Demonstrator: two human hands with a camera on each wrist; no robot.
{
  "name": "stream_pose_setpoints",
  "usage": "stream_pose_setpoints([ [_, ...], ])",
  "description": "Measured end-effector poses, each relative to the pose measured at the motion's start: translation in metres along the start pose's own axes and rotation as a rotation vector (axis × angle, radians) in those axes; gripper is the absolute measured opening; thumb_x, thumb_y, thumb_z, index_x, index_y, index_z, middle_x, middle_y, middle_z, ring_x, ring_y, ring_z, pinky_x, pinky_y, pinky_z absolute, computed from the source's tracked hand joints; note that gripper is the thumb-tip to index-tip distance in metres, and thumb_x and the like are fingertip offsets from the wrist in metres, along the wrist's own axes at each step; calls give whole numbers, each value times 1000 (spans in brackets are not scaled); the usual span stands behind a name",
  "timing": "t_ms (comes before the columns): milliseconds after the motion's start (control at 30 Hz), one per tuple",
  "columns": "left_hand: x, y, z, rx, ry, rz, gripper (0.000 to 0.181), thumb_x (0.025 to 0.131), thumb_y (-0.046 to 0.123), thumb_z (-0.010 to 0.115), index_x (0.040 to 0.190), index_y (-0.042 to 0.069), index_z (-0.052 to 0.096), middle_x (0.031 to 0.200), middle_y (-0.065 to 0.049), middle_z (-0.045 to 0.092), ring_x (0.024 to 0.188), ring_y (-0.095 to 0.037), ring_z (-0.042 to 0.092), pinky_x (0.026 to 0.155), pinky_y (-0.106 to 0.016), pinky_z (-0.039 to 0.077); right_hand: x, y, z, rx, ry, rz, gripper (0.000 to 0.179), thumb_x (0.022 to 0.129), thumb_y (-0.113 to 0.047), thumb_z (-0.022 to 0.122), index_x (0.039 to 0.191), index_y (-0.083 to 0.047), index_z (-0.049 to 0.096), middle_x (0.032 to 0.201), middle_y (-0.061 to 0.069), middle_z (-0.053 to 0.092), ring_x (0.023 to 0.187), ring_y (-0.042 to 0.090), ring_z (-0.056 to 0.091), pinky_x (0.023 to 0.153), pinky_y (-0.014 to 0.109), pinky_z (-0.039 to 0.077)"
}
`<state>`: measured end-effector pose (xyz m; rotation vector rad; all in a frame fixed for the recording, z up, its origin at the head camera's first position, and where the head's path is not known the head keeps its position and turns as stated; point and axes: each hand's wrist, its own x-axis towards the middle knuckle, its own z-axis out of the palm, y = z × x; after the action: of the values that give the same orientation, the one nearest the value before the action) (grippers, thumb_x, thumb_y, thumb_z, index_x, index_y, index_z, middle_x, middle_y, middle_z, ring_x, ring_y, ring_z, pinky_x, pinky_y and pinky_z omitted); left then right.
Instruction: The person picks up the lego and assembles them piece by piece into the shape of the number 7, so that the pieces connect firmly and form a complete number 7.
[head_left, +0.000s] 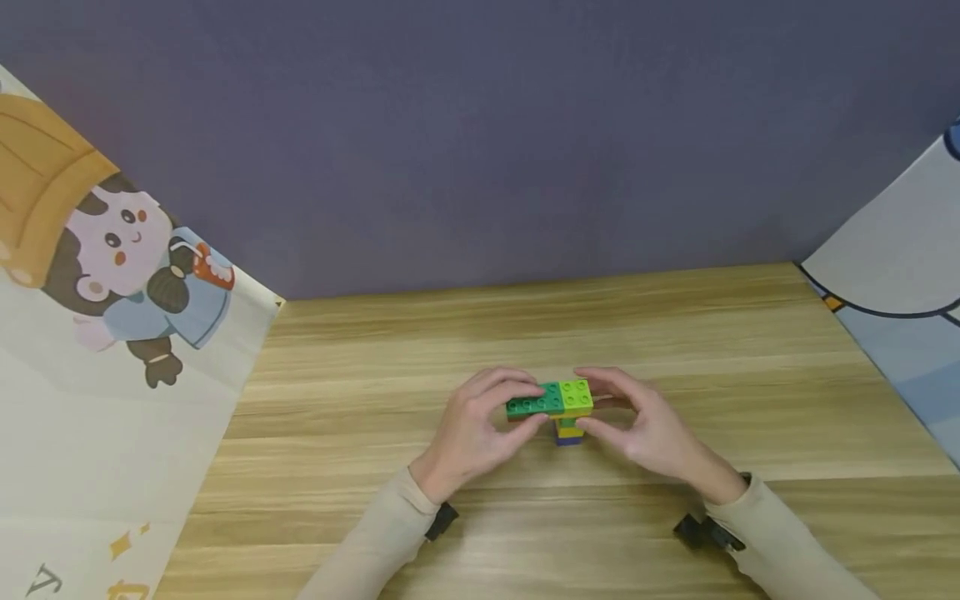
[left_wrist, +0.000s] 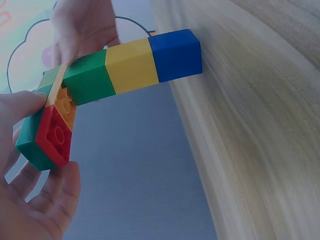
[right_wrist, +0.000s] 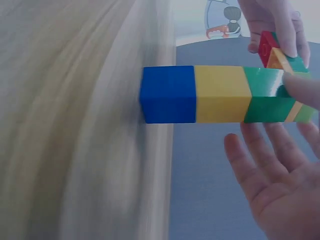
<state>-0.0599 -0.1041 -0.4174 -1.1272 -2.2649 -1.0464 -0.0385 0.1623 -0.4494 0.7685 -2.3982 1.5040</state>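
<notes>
A tower of toy building bricks stands on the wooden table, with a blue brick (left_wrist: 176, 56) at its foot, then a yellow brick (left_wrist: 133, 65) and a green brick (right_wrist: 270, 100). Across its top lies a wider layer, with an orange piece and a red brick (left_wrist: 55, 136) on the underside. Above these sit a dark green brick (head_left: 534, 407) and a lime brick (head_left: 577, 393). My left hand (head_left: 480, 425) pinches the overhanging dark green end between thumb and fingers. Thumb in front and fingers behind, my right hand (head_left: 654, 427) holds the tower's upper part below the lime brick.
Wood-grain tabletop (head_left: 360, 358) surrounds the tower. A dark blue-grey panel (head_left: 480, 150) rises along the back edge. Cartoon-printed panels stand at the left (head_left: 112, 333) and right (head_left: 892, 250). Small black devices are strapped to both wrists.
</notes>
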Motion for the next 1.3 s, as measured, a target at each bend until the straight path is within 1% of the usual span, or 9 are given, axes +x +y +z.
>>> stream_pose_setpoints([
  [100,-1,2,-1,9,-17,-23,29,85,18,91,110,11,81,116,-2,77,109,-18,73,98,-27,60,-4,0,0,-6,-39,34,74,86,1,86,153,-7,53,131,13,73,113,8,71,96,37,63],
  [200,-2,4,-3,14,-23,-48,28,85,18,92,110,12,81,115,-1,77,109,-17,73,98,-28,60,-7,2,1,12,-44,71,76,87,1,85,154,-4,50,133,17,72,115,8,70,96,38,63],
  [267,-3,5,-3,12,-24,-56,28,84,18,92,110,12,81,116,-1,77,110,-17,73,98,-28,60,-10,3,2,39,-43,103,73,86,2,85,151,-2,52,133,18,71,115,6,70,95,38,63],
  [433,-3,6,-4,3,-27,-61,28,85,19,91,110,12,81,117,-1,77,111,-17,73,99,-28,60,-15,7,5,92,-34,173,57,87,2,84,138,0,60,127,20,72,109,2,70,91,35,64],
  [533,-2,6,-5,-6,-35,-73,27,86,20,91,110,13,81,117,0,77,111,-16,73,98,-27,60,-17,7,8,101,-21,174,50,88,2,83,134,2,62,124,21,73,108,1,70,89,35,65],
  [700,-2,8,-6,-18,-43,-88,28,87,21,90,112,13,80,118,1,77,112,-16,73,99,-27,59,-19,5,10,105,-6,159,47,89,5,81,132,2,63,123,21,73,109,0,68,89,35,65],
  [933,-2,9,-6,-26,-49,-90,28,88,21,90,114,13,80,119,0,77,113,-16,72,99,-27,59,-21,4,10,98,-4,211,47,89,5,80,133,1,62,125,20,72,110,-2,68,91,32,64],
  [1200,-1,7,-6,-43,-50,-111,30,89,20,89,116,12,80,121,-2,77,112,-17,73,93,-25,61,-21,0,10,74,12,222,44,91,3,79,132,0,63,123,18,74,108,0,69,90,28,63],
  [1300,0,6,-6,-67,-44,-123,30,89,19,89,117,12,80,121,-3,76,108,-17,73,85,-24,62,-21,-2,10,73,18,225,43,92,2,79,132,-1,63,122,17,74,108,0,69,90,28,63],
])
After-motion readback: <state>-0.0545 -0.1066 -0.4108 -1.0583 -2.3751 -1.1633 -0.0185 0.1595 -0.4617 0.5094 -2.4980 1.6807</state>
